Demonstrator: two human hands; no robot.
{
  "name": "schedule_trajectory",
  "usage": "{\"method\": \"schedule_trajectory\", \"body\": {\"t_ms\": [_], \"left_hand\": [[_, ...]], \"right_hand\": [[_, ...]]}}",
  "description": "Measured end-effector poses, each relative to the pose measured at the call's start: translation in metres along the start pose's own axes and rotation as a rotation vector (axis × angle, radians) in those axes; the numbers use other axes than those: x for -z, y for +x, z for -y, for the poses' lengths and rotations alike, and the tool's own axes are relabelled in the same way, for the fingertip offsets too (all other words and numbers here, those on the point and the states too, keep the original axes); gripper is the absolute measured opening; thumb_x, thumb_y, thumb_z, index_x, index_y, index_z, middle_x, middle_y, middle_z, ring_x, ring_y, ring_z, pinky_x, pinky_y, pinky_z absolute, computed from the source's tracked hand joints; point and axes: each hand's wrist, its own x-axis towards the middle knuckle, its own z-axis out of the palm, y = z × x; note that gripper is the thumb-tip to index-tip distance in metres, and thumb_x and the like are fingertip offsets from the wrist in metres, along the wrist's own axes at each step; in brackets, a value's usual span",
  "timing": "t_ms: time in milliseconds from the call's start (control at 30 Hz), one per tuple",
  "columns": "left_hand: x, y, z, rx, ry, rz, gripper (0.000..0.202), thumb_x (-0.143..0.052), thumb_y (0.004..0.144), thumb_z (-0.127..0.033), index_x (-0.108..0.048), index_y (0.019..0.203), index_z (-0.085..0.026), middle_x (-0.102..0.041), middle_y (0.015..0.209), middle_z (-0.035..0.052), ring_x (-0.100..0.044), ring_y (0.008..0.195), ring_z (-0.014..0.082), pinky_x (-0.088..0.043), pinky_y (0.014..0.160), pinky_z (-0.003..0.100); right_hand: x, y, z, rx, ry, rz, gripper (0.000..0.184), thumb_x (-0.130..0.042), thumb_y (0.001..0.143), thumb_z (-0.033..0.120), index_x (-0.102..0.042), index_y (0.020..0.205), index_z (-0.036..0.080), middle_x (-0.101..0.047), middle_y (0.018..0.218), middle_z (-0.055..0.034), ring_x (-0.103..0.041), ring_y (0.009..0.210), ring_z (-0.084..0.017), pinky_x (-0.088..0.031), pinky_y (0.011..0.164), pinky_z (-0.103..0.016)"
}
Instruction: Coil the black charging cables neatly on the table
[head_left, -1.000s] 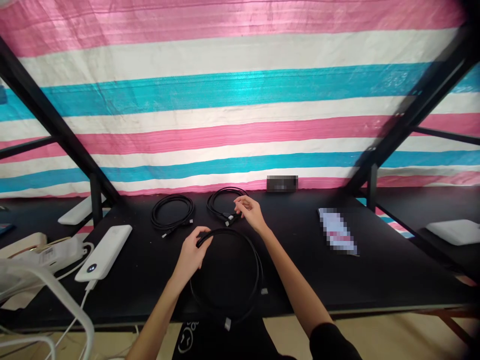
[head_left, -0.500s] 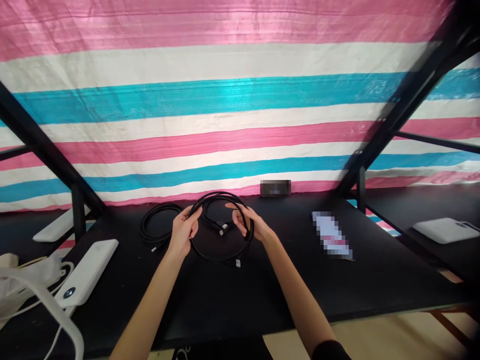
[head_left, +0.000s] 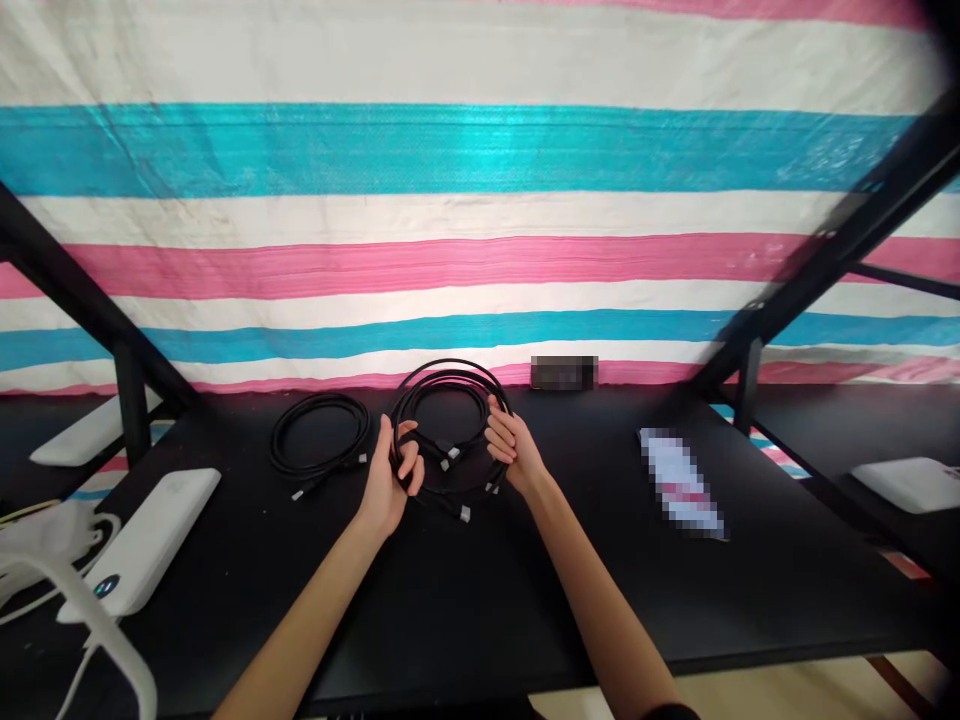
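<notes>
Between both hands a looped black cable (head_left: 448, 362) with metal-tipped plugs is held above the black table. My left hand (head_left: 391, 478) grips its left side, fingers curled round the strands and thumb pointing up. On the right side of the loop, my right hand (head_left: 517, 445) has its fingers closed over the strands. A silvery plug (head_left: 465, 513) hangs at the bottom of the loop. Behind, partly seen through the loop, another coiled black cable with a metal plug (head_left: 450, 456) lies on the table. A further coiled black cable (head_left: 319, 398) rests left of my left hand.
On the left lie a white power bank (head_left: 161, 540) with a lit display and white cords beside a curved white bar (head_left: 97, 620). A blurred pale packet (head_left: 681, 485) lies right; a blurred dark box (head_left: 564, 373) stands at the back before the striped sheet (head_left: 465, 265).
My left hand has moved down and right along the loop, and its thumb now points up. My right hand has closed its fingers round the strands. The view has shifted slightly.
</notes>
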Motion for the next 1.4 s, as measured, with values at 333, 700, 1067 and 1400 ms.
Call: {"method": "schedule_trajectory", "body": {"t_ms": [333, 700, 1067, 1400], "left_hand": [[0.019, -0.002, -0.006, 0.261, -0.029, 0.162, 0.056, -0.034, 0.081, -0.068, -0.058, 0.088, -0.019, -0.02, 0.035, -0.012, -0.006, 0.025, 0.0025, -0.005, 0.029, 0.017], [0.026, 0.003, -0.012, 0.372, -0.06, 0.265, 0.032, -0.04, 0.09, -0.047, -0.048, 0.076, -0.019, -0.026, 0.036, -0.0114, -0.012, 0.024, 0.0029, -0.008, 0.027, 0.016], [0.02, 0.003, 0.005, 0.097, 0.105, 0.044, 0.046, -0.057, 0.081, -0.044, -0.031, 0.054, -0.018, -0.025, 0.037, -0.0105, -0.023, 0.026, 0.0013, -0.013, 0.03, 0.017], [0.043, 0.018, -0.007, 0.086, -0.423, 0.005, 0.043, -0.048, 0.086, -0.021, -0.024, 0.05, -0.019, -0.023, 0.035, -0.0094, -0.022, 0.024, 0.0025, -0.016, 0.026, 0.017]], "right_hand": [[0.007, 0.002, 0.001, 0.079, -0.418, -0.13, 0.043, -0.061, 0.076, 0.042, -0.06, 0.114, 0.022, -0.042, 0.05, 0.0087, -0.03, 0.033, -0.004, -0.03, 0.027, -0.017], [0.007, -0.002, -0.011, 0.338, -0.967, -0.243, 0.041, -0.061, 0.075, 0.046, -0.066, 0.104, 0.018, -0.064, 0.071, -0.0039, -0.054, 0.045, -0.011, -0.042, 0.037, -0.021], [0.004, -0.004, -0.005, 0.366, -1.074, -0.153, 0.036, -0.052, 0.082, 0.048, -0.055, 0.064, 0.017, -0.046, 0.05, 0.0034, -0.045, 0.044, -0.01, -0.034, 0.043, -0.021], [-0.012, -0.004, -0.023, 0.035, -0.537, 0.019, 0.041, -0.067, 0.07, 0.04, -0.034, 0.057, 0.021, -0.037, 0.037, 0.0102, -0.04, 0.032, -0.007, -0.039, 0.039, -0.02]]}}
